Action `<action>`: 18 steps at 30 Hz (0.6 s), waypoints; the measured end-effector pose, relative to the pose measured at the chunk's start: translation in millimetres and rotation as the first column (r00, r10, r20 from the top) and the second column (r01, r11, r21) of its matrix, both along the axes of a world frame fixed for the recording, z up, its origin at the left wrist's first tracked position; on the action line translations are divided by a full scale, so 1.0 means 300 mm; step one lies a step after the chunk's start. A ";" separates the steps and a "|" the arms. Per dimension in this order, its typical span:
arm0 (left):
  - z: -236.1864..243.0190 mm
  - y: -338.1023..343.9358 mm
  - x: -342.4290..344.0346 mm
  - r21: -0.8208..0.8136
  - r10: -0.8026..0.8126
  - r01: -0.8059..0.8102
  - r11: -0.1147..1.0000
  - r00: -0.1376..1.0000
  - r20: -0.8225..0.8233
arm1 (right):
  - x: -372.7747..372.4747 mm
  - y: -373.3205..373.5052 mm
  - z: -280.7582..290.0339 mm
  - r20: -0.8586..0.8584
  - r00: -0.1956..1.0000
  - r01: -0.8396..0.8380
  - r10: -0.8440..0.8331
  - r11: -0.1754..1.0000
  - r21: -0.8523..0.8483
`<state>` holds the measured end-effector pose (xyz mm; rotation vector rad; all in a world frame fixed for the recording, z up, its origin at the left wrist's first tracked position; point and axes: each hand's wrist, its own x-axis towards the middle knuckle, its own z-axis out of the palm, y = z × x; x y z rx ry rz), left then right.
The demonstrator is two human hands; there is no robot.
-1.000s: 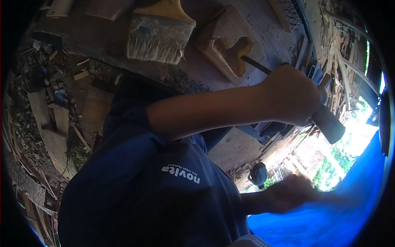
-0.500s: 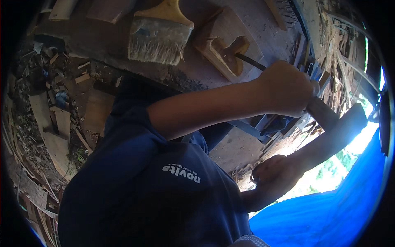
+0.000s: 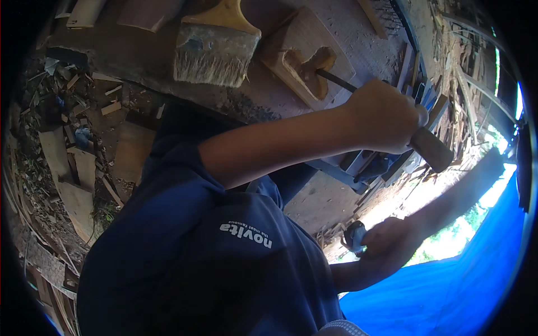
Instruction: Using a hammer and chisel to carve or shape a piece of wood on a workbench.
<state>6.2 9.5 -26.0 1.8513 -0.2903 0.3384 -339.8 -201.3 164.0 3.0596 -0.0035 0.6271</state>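
Note:
My left hand (image 3: 386, 117) is closed in a fist around a chisel (image 3: 338, 82). Its thin dark blade reaches into the lobed hollow carved in a wooden block (image 3: 322, 36) on the bench. The brown wooden handle end (image 3: 432, 150) sticks out below the fist. Lower right, my right hand (image 3: 389, 241) grips a long, club-like wooden mallet (image 3: 459, 193), blurred and apart from the chisel handle. Something dark and rounded shows beside that hand; I cannot tell what. A wide brush (image 3: 216, 53) with pale bristles and a yellowish handle lies left of the block.
The worn bench (image 3: 140, 53) holds wood pieces (image 3: 148, 11) at its far left. Timber strips (image 3: 412, 67) stand along its right edge. Offcuts and shavings (image 3: 112, 106) litter the ground at left. A bright blue sheet (image 3: 426, 291) hangs at lower right.
The mallet has moved down and right, away from the chisel handle that it overlapped before. My right hand has turned slightly; the chisel tip stays in the hollow.

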 end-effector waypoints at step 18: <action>0.116 0.000 0.058 -0.129 0.201 -0.192 0.973 0.978 0.056 | 0.698 0.179 -0.168 -0.004 1.000 -0.002 0.009 0.586 0.810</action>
